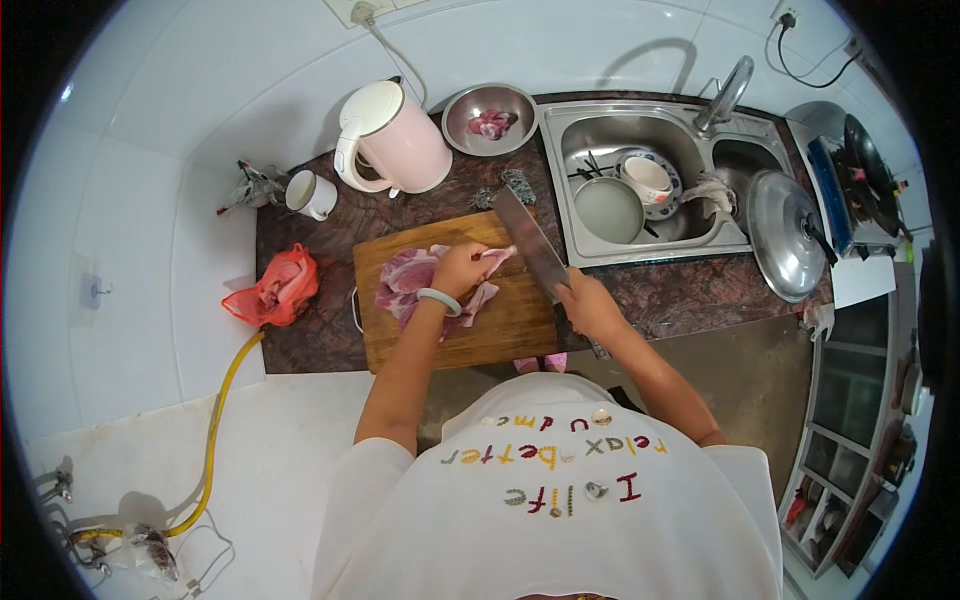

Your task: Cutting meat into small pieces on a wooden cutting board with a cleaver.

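My left hand (459,271), with a pale bangle at the wrist, grips a strip of the raw meat (409,276) on the wooden cutting board (517,330). In my right hand (589,301) is the handle of a cleaver (534,244), its broad blade pointing up and left over the board's right side, close to the end of the meat strip. Whether the edge touches the strip I cannot tell. Behind the board stands a steel bowl (457,127) with small pieces of raw meat (493,124). More meat lies in a red plastic bag (289,277) to the left.
A pink electric kettle (412,146) and a white mug (313,196) stand at the back left. Metal scouring pads (517,184) lie behind the board. The steel sink (555,187) on the right holds bowls and a pot; a pan lid (784,240) leans at its right end.
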